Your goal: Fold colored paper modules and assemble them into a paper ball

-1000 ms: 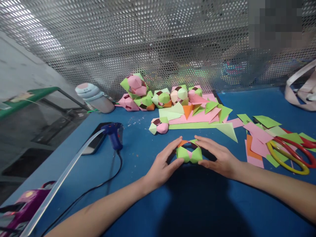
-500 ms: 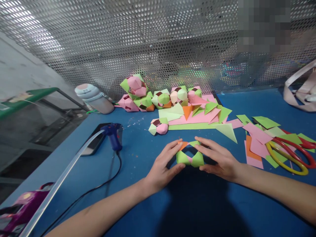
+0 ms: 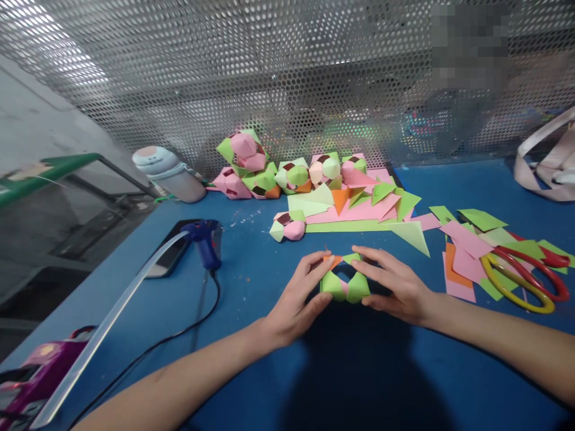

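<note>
A small folded paper ball (image 3: 345,282) of green, pink and orange panels, with a hole on top, rests on the blue table (image 3: 251,371). My left hand (image 3: 294,302) cups its left side, thumb low and fingers on the top edge. From the right, my right hand (image 3: 395,285) presses against it with the fingers curled over the top. Both hands grip the ball between them.
Several finished paper balls (image 3: 278,173) lie by the perforated metal screen, one loose ball (image 3: 287,227) nearer. Cut paper pieces (image 3: 359,209) and scissors (image 3: 521,278) lie to the right. A blue glue gun (image 3: 207,242) with cord, a phone and a bottle (image 3: 168,173) are left.
The paper ball was turned and squeezed slightly between my hands, its top hole now facing more upward. The hands stayed in place.
</note>
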`<action>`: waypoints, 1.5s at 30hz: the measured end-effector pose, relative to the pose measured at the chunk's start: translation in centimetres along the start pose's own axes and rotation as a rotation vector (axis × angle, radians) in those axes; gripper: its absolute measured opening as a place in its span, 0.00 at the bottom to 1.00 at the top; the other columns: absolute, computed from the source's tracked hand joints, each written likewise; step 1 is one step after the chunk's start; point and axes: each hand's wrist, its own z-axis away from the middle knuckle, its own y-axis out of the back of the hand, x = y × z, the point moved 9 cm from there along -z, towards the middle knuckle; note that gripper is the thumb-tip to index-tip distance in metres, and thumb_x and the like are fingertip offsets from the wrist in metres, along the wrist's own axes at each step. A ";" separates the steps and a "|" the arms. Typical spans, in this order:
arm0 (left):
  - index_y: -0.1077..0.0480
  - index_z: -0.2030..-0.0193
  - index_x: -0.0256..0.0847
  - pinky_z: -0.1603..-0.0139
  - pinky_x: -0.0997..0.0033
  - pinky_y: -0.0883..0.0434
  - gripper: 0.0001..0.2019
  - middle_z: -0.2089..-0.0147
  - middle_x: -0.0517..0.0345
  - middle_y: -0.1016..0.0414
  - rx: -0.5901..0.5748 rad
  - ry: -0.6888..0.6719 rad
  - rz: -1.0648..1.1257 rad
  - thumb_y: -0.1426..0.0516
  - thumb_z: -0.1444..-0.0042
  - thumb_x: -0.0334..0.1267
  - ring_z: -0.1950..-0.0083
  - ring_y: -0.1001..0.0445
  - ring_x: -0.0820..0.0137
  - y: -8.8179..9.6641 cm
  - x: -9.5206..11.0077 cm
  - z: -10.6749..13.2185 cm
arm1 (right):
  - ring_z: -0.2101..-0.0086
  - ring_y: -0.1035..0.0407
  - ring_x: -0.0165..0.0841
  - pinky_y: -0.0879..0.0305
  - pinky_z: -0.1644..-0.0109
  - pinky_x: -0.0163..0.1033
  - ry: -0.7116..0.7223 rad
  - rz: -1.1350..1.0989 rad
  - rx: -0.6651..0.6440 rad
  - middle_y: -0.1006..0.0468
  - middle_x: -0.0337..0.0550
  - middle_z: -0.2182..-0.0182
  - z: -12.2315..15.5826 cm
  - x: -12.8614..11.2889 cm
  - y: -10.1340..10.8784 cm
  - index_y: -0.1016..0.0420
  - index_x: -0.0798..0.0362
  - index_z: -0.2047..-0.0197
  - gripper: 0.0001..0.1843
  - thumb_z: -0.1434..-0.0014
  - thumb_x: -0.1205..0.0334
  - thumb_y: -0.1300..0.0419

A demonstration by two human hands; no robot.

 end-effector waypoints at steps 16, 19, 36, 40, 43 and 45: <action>0.45 0.33 0.51 0.33 0.49 0.45 0.24 0.37 0.48 0.44 0.005 0.061 0.012 0.50 0.36 0.39 0.34 0.45 0.59 -0.2 -0.6 -0.2 | 0.42 0.39 0.45 0.40 0.40 0.58 -0.042 0.056 -0.035 0.42 0.58 0.37 0.1 0.2 -0.9 0.46 0.50 0.34 0.28 0.35 0.55 0.48; 0.45 0.34 0.51 0.33 0.49 0.45 0.24 0.37 0.48 0.44 0.009 0.057 0.014 0.50 0.37 0.39 0.34 0.45 0.59 -0.2 -0.5 -0.1 | 0.42 0.39 0.45 0.40 0.40 0.58 -0.036 0.056 -0.034 0.42 0.57 0.37 0.1 0.1 -0.8 0.46 0.50 0.34 0.28 0.35 0.54 0.48; 0.38 0.38 0.44 0.36 0.48 0.39 0.23 0.39 0.44 0.37 0.079 0.108 0.028 0.45 0.40 0.42 0.37 0.38 0.56 0.2 -0.8 -0.6 | 0.39 0.43 0.43 0.44 0.37 0.56 -0.183 -0.032 -0.102 0.40 0.51 0.37 -0.1 1.7 -1.3 0.47 0.47 0.33 0.31 0.36 0.48 0.49; 0.38 0.37 0.43 0.36 0.48 0.40 0.24 0.38 0.44 0.38 0.081 0.121 0.026 0.45 0.40 0.43 0.36 0.39 0.56 0.2 -1.0 -0.6 | 0.38 0.45 0.42 0.44 0.36 0.54 -0.157 -0.029 -0.110 0.42 0.50 0.36 -0.2 1.5 -1.3 0.49 0.46 0.32 0.31 0.35 0.50 0.48; 0.39 0.37 0.44 0.35 0.50 0.41 0.25 0.37 0.44 0.38 0.083 0.117 0.027 0.45 0.40 0.43 0.36 0.39 0.56 0.3 -1.1 -0.6 | 0.38 0.45 0.42 0.45 0.36 0.53 -0.128 -0.021 -0.108 0.42 0.51 0.36 -0.2 1.3 -1.2 0.49 0.47 0.32 0.31 0.35 0.51 0.48; 0.40 0.36 0.44 0.35 0.51 0.41 0.25 0.37 0.44 0.39 0.075 0.113 0.024 0.45 0.40 0.43 0.35 0.40 0.57 0.2 -1.1 -0.6 | 0.38 0.45 0.42 0.44 0.36 0.53 -0.115 -0.018 -0.111 0.42 0.52 0.36 -0.1 1.2 -1.2 0.48 0.48 0.32 0.30 0.35 0.51 0.48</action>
